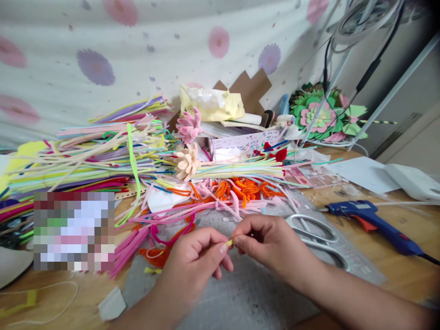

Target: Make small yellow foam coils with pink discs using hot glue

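Over the grey mat (pixel 247 284), my left hand (pixel 197 256) and my right hand (pixel 264 236) meet with their fingertips almost touching. Between them is a small yellow strip (pixel 229 243), perhaps a bit of pipe cleaner; its exact kind is too small to tell. My left thumb and forefinger pinch one end. The right thumb and forefinger are closed at the other end, partly hiding it. Scissors with silvery-white handles (pixel 318 233) lie just beyond my right wrist. Left of my left hand are an orange fuzzy piece (pixel 156 257) and a yellow scrap (pixel 153 271).
Bundled pipe cleaners (pixel 85 160) heap up at the left and back. Orange pipe cleaners (pixel 254 188) lie behind my hands, near a peach flower (pixel 187 162) and a pink flower (pixel 189 126). A blue glue gun (pixel 378 224) rests at the right, its cord trailing off.
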Motion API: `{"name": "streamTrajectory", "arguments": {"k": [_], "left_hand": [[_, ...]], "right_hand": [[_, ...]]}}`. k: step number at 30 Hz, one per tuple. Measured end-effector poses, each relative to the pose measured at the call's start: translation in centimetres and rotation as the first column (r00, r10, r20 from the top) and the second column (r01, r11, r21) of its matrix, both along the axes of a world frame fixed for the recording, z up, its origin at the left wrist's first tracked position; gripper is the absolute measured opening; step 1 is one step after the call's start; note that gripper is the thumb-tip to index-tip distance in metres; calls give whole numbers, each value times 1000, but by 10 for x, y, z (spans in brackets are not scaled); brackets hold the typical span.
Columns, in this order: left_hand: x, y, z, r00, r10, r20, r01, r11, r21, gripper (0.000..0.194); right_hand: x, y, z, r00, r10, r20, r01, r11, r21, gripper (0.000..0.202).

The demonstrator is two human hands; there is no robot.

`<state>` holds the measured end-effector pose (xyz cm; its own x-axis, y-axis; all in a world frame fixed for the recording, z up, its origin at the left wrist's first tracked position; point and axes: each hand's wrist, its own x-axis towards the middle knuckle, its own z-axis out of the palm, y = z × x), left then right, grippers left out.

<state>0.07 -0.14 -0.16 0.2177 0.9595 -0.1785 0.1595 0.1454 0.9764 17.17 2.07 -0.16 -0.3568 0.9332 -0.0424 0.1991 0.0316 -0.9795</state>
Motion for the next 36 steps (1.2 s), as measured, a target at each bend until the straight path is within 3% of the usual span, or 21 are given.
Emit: {"name": "streamTrajectory", "arguments": {"k": [4,8,16,22,27,31,36], "left_hand": [[-1,1,-3,998,-43,34,43,999,8,15],[-2,1,-5,996,-66,55,66,998,3,16],[-2,-1,-6,993,-65,98,65,998,2,16],[-1,1,-5,986,-1,167,14,997,-74,16],[-1,0,-5,985,15,172,0,997,-82,15],[0,0,-5,983,-16,181,35,994,-99,14],[0,1,-6,987,-51,153,62,996,-65,12]], "right_hand": [[0,1,-1,988,27,-151,-54,982,-179,13],[-2,0,-2,962,-42,-271,-49,946,-321,25],[-1,0,1,936,-57,-347,-92,912,-399,30],[9,3,3,911,31,-412,-204,901,-382,37],[8,3,4,974,33,-225,-90,966,-244,31],[5,4,4,991,55,-121,-78,978,-194,20],[3,2,0,992,58,-112,-79,976,-200,16]]}}
